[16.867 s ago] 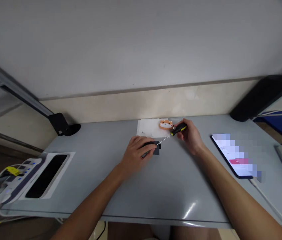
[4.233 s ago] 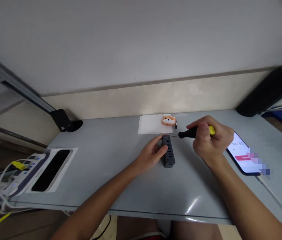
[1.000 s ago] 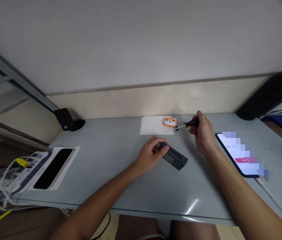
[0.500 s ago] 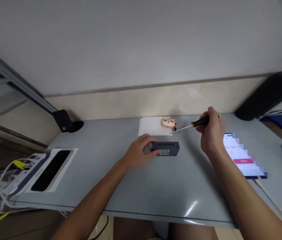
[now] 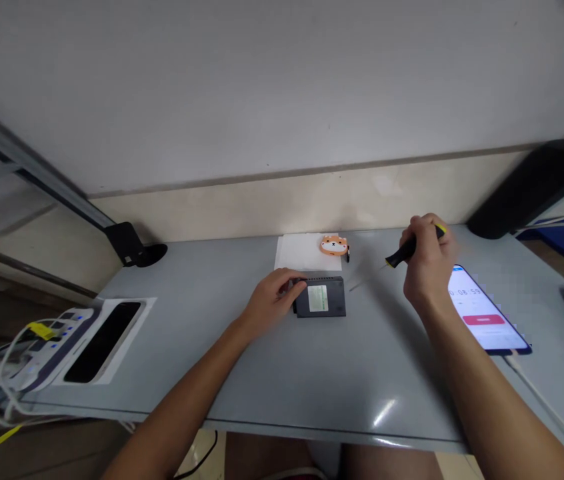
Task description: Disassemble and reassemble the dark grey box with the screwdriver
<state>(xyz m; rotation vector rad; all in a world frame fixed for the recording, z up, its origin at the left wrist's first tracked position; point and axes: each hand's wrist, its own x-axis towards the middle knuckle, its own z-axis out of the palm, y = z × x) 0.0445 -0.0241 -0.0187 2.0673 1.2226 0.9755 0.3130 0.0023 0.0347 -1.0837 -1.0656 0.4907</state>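
Held at its left end by my left hand [image 5: 273,300] is a dark grey, box-shaped device [image 5: 335,300] with vent slots along its far edge and a pale label [image 5: 319,299] on the face turned up to me. My thumb lies on its upper left corner, with the fingers behind. My right hand [image 5: 427,260] is wrapped round the black and yellow handle of a screwdriver [image 5: 402,253]. The thin shaft slants down to the left, blurred, and its tip is just right of the device, apart from it.
Behind the device lie white paper [image 5: 297,252] and an orange animal-face case [image 5: 333,245]. A lit phone [image 5: 485,320] with a cable lies at the right. On the left are a dark-screened phone [image 5: 105,340] and a power strip [image 5: 57,350] with tangled cables.
My left hand has tilted the device, so its labelled face now shows fully and its slotted side is foreshortened. The screwdriver tip has come down towards me, from the paper to beside the device.
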